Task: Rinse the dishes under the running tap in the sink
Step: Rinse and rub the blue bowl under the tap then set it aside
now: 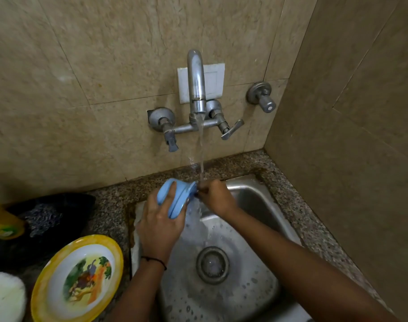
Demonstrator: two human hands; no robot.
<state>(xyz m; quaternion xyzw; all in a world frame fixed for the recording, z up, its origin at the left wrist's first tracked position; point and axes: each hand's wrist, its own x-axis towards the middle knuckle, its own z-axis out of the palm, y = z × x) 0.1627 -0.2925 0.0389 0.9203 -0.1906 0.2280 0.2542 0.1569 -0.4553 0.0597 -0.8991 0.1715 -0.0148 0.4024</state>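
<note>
A light blue bowl [179, 196] is tipped on its side over the steel sink [256, 205], its mouth turned right toward the water stream. My left hand [160, 226] grips its base and rim from the left. At the bowl's rim, right under the falling water, my right hand [215, 197] has its fingers curled against the edge. Water runs from the wall tap [196, 84] straight down onto both hands and splashes into the basin.
A yellow-rimmed plate with a cartoon picture [78, 278] lies on the granite counter left of the sink. A white dish [5, 296], a yellow bottle [3, 225] and a dark cloth [47, 217] sit further left. The drain [212, 264] is mid-basin. Tiled walls close the back and right.
</note>
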